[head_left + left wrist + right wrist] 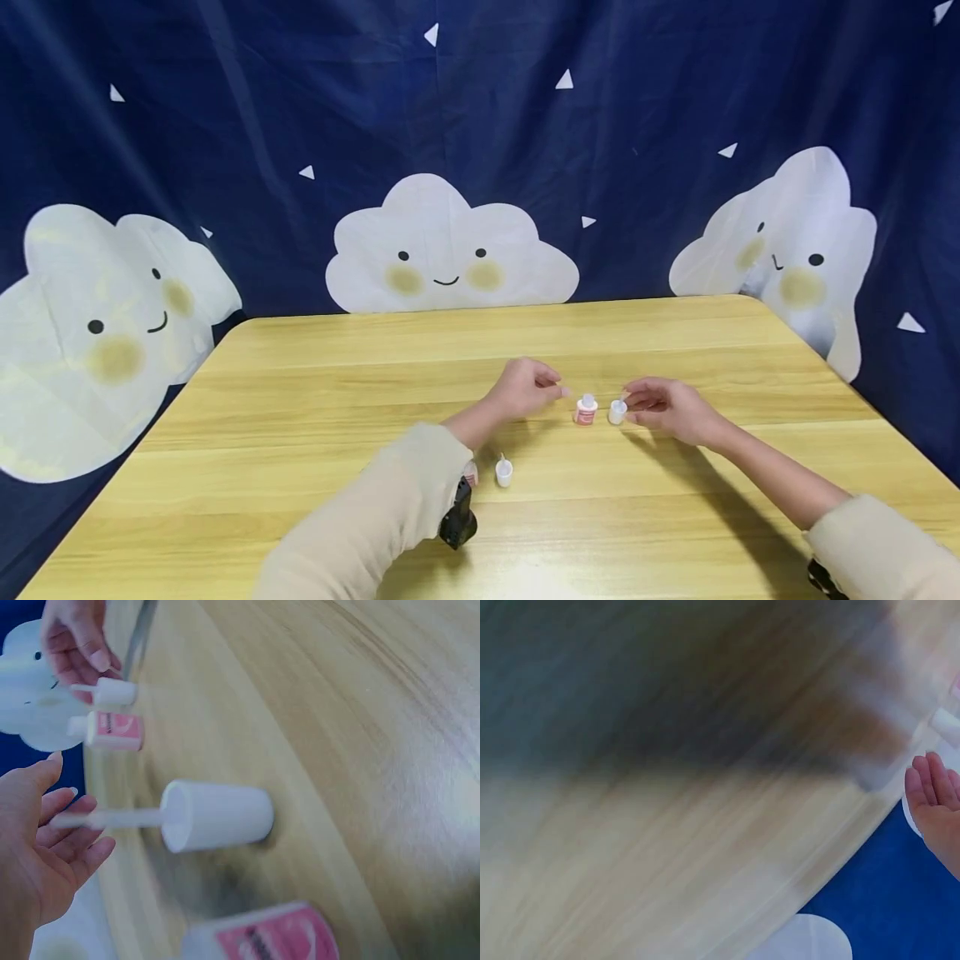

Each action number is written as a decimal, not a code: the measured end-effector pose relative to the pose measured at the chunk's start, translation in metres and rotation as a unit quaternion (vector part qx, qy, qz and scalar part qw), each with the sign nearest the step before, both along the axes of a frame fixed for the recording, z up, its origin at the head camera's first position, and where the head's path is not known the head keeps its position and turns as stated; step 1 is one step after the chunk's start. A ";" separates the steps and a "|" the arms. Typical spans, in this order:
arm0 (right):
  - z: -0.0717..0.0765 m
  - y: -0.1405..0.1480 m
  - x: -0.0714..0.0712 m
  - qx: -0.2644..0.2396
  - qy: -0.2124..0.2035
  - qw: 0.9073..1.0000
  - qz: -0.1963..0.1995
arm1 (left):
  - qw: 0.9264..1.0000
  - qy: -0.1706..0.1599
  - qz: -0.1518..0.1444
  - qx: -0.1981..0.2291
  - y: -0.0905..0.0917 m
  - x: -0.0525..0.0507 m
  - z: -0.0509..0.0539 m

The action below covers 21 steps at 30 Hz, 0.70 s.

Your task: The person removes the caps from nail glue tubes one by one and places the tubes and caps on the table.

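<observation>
Just right of a small pink-labelled bottle (586, 413), a white cap (617, 413) stands upside down with its applicator stem pointing up. My right hand (675, 410) is beside this cap, fingers loosely bent; in the right wrist view its fingertips appear slightly apart from the cap (946, 726). To the left of the bottle, my left hand (525, 388) hovers with relaxed fingers and holds nothing. Nearer to me, a second upturned white cap (225, 816) stands by another pink-labelled bottle (277, 936), which my left sleeve partly hides in the head view.
The wooden table (300, 408) extends to both sides and up to a dark blue curtain (480, 100) with smiling clouds. A black device (457, 517) is strapped on the left wrist. Much of the right wrist view is blurred by something dark and close.
</observation>
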State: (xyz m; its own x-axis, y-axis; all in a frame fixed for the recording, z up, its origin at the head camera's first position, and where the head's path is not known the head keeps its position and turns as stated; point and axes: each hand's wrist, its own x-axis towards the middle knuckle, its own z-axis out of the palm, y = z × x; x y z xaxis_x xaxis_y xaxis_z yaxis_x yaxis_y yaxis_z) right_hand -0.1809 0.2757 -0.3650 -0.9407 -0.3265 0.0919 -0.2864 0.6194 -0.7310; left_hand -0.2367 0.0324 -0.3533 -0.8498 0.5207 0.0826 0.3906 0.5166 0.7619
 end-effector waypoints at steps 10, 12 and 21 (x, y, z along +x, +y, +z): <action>0.018 0.007 -0.001 0.022 0.022 0.999 -0.026 | 0.998 0.014 0.053 0.042 -0.036 0.001 0.019; 0.021 0.008 -0.001 0.026 0.027 0.999 -0.031 | 0.997 0.021 0.060 0.043 -0.044 0.004 0.021; 0.029 0.010 -0.001 0.044 0.055 0.996 -0.057 | 0.991 0.088 0.098 0.035 -0.082 0.015 0.021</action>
State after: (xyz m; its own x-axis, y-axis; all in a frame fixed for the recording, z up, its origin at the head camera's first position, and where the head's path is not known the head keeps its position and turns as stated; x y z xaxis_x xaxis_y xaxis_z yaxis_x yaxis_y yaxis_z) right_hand -0.1817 0.2853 -0.3360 -0.9578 -0.2303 0.1719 -0.2863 0.7122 -0.6410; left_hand -0.2213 -0.0500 -0.3319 -0.9027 0.3354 0.2696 0.4191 0.5431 0.7276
